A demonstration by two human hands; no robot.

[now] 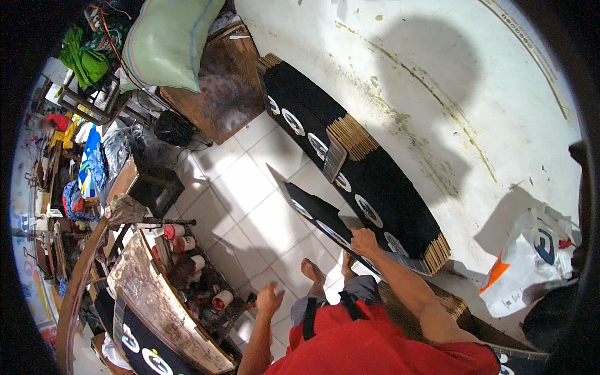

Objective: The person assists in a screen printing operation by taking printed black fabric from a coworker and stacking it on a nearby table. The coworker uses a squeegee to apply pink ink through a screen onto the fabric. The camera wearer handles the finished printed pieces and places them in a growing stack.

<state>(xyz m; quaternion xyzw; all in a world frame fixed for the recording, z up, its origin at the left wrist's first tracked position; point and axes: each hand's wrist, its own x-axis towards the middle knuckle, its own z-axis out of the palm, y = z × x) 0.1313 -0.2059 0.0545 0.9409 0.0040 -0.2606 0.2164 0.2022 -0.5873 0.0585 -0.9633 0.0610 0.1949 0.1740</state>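
My right hand (364,241) reaches forward with its fingers closed at the upper edge of a thin black panel (322,209) that bears round white emblems. This panel stands tilted over the floor, beside a long row of similar stacked black panels (400,197) along the wall. Part of the held panel is hidden behind my hand and forearm. On the other side my left hand (269,299) hangs in the air with nothing in it, thumb apart from loosely bent fingers. It is nearest to a rack of red-stained cans (222,299).
A stained board (156,294) and more black panels (153,353) stand at the lower left. A stuffed pale green sack (165,44) rests on a brown board (219,87) at the back. White tiles (253,215) cover the floor. A white plastic bag (522,269) sits at right.
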